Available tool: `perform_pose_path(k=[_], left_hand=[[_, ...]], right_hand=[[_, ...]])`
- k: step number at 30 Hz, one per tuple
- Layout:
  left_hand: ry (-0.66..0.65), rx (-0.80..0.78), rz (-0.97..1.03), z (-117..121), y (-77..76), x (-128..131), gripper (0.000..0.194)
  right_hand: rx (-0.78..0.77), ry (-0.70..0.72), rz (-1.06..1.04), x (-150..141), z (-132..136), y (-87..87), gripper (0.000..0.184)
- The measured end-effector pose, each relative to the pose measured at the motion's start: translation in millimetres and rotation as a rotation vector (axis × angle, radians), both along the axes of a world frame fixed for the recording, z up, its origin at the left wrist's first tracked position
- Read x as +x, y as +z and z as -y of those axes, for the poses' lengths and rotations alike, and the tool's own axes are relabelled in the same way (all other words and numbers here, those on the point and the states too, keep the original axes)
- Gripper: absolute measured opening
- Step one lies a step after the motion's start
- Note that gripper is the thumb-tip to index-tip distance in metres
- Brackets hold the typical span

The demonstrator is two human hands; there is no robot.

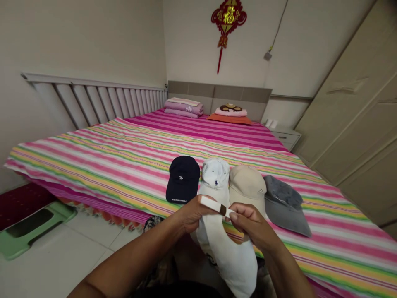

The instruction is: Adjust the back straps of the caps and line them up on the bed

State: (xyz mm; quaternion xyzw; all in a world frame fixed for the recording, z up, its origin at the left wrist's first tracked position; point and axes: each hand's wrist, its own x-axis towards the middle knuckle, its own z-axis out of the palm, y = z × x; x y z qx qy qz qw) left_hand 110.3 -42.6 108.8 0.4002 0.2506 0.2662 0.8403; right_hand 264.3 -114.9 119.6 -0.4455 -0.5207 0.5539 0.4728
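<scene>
Close in front of me is a white cap (228,252), held between both hands with its back opening and strap upward. My left hand (194,215) grips the cap at the left end of the strap (212,204), its fingers partly hidden behind it. With thumb and fingers, my right hand (248,219) pinches the strap's other end, near a small brown buckle. Beyond my hands a row of caps lies on the bed: a navy cap (183,178), a pale blue cap (216,174), a beige cap (247,182) and a grey cap (285,203).
The bed (124,165) has a striped cover, with folded bedding (184,107) and a pink pillow (231,111) by the headboard. A green stool (40,229) stands on the floor at left. A nightstand (285,136) and wardrobe (350,124) are at right.
</scene>
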Motion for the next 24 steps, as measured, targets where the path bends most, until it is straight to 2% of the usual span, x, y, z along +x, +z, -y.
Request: perform_pose_path(k=[3, 7, 9, 11, 15, 17, 21, 24], left_hand=[[0.02, -0.013, 0.045, -2.1, -0.3, -4.3, 0.03], [0.085, 0.015, 0.176, -11.7, 7.3, -17.6, 0.035], [0.104, 0.027, 0.23, -18.1, 11.8, -26.9, 0.033], [0.151, 0.024, 0.264, -25.1, 15.1, -37.9, 0.031], [0.288, -0.007, 0.281, -41.2, 23.0, -66.8, 0.026], [0.345, 0.015, 0.306, -50.8, 31.2, -84.9, 0.024], [0.453, 0.194, 0.449, -72.2, 57.8, -123.0, 0.02], [0.564, 0.317, 0.548, -86.8, 81.0, -146.8, 0.032]], right_hand=[[-0.016, -0.049, -0.056, -1.6, -1.4, -2.4, 0.032], [0.015, -0.248, -0.334, 4.6, -9.9, -5.9, 0.032], [0.011, -0.321, -0.408, 6.6, -14.7, -8.8, 0.026], [-0.042, -0.273, -0.391, 3.6, -18.1, -14.3, 0.023], [-0.219, 0.018, -0.371, -19.6, -25.4, -35.8, 0.037], [-0.338, 0.038, -0.384, -35.5, -35.0, -49.9, 0.035], [-0.617, -0.213, -0.429, -65.6, -67.9, -77.4, 0.028], [-0.677, -0.311, -0.458, -85.4, -94.7, -92.8, 0.023]])
